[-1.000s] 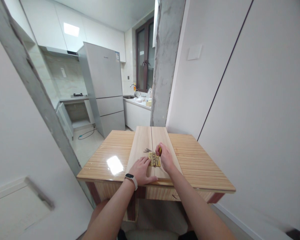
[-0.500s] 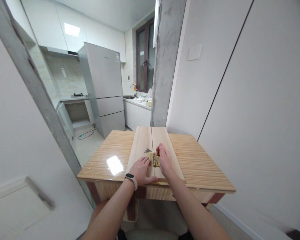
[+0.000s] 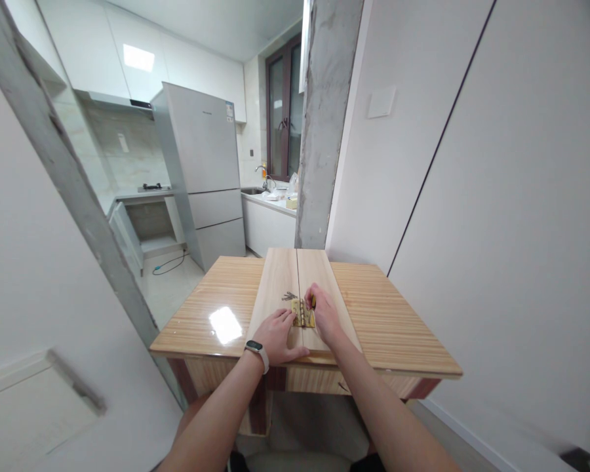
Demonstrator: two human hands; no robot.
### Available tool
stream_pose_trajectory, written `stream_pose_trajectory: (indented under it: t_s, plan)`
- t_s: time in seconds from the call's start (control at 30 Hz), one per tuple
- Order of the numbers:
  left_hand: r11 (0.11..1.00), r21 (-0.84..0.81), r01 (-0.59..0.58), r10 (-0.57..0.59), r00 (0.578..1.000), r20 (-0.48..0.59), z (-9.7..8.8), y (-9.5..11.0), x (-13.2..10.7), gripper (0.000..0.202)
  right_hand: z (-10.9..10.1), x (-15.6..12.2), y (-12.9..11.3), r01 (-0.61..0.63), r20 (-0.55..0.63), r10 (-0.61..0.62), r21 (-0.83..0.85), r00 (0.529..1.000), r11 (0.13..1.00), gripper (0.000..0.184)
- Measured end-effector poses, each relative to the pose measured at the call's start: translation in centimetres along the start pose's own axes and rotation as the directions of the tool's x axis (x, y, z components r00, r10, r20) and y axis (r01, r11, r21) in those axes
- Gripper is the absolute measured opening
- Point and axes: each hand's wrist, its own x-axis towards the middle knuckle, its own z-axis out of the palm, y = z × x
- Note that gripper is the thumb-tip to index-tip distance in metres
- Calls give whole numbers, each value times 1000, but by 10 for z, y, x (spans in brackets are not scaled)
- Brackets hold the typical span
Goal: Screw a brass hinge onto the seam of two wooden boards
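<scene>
Two pale wooden boards lie side by side on a striped wooden table. A brass hinge sits across their seam near the front edge. My left hand lies flat on the left board, fingers spread, touching the hinge's left side. My right hand is closed around a small yellow-handled tool, its tip at the hinge's right leaf. A few dark screws lie on the left board just behind the hinge.
A rough concrete pillar rises behind the table's far edge. White wall panels stand close on the right. A kitchen with a grey fridge and a counter with a sink lies beyond on the left.
My right hand has lowered slightly onto the hinge with the tool; less of the yellow handle shows. The left hand has stayed put.
</scene>
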Motion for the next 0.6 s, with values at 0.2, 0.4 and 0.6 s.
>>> stream_pose_trajectory:
  t_s: [0.2, 0.4, 0.6]
  plan:
    - [1000, -10, -18, 18, 1000, 17, -1, -1, 0, 93, -5, 7, -1, 5, 87, -1, -37, 996, 999, 44]
    - [1000, -14, -12, 12, 1000, 4, 2, -2, -1, 94, 3, 3, -7, -56, -26, 57, 32, 998, 998, 40]
    - [1000, -23, -20, 21, 1000, 18, 1, -3, -1, 94, 15, -7, -19, -61, -116, 61, 6, 991, 998, 38]
